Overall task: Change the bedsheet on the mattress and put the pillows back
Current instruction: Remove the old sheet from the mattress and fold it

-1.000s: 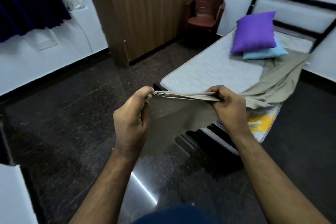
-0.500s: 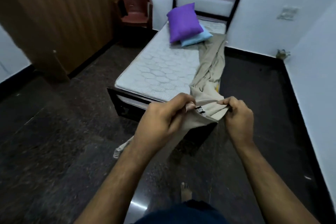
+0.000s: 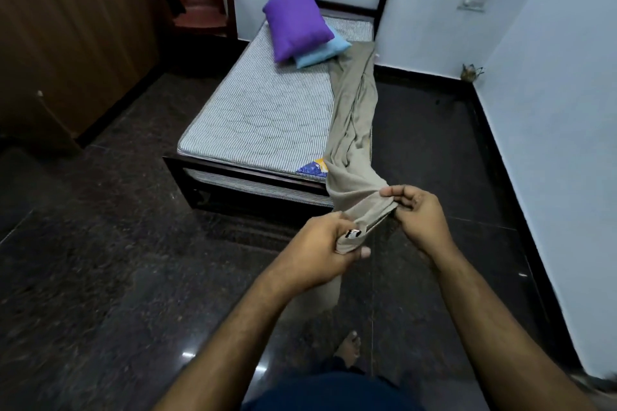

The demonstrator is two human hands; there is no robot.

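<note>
You're looking at a matt beige cloth bedsheet [image 3: 354, 117], a quilted fabric mattress [image 3: 263, 110], glossy speckled stone floor [image 3: 100, 260], and, upper left, what seems a wood-grain wardrobe [image 3: 66, 27], blurred.

Both forearms were bare from the near edge of the picture up to the wrists, with no sleeve, watch, band or ring visible on either. Fine dark hair showed along both forearms. The left hand [image 3: 317, 248] and the right hand [image 3: 421, 220] were bare too, ungloved, with short nails on the thumbs. At the near bottom edge, between the arms, a dark navy-blue garment [image 3: 330, 392] covered the body; its cut could not be told. Just beyond it one bare foot [image 3: 349, 345] stood, without shoe or sock.
</note>
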